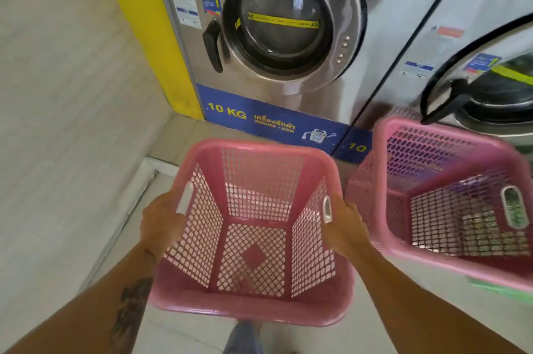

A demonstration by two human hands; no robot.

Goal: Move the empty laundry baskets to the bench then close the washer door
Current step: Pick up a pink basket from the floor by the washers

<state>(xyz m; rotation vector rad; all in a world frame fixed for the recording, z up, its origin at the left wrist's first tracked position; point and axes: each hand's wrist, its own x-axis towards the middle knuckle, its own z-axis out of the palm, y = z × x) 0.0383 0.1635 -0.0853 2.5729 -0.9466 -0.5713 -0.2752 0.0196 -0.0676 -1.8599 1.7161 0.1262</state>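
A pink plastic laundry basket with latticed walls and floor (253, 226) sits low in the middle of the view, empty, held between both hands in front of the washers. The left hand (161, 222) is closed on the basket's left rim beside a white handle slot, and the right hand (344, 228) is closed on the right rim beside the matching slot; whether the basket is lifted clear of the floor or resting on it cannot be told. Just to its right lies a second pink latticed plastic basket (450, 200), tilted so its open mouth faces up and left, also empty, its far rim close under the right-hand washer door. A green edge (501, 290) shows beneath that basket's near corner. Behind the held basket stands a stainless steel front-loading washer (288, 36) with a round glass door that looks shut, a black latch handle (212, 46) on its left side and a yellow strip across the glass. A blue band (259, 120) along its base reads "10 KG". To the right, a second steel washer's round door (490, 88) stands swung open, its black handle pointing down over the tilted basket. A yellow wall panel (144, 22) borders the first washer on the left, beside pale tiled wall and floor.
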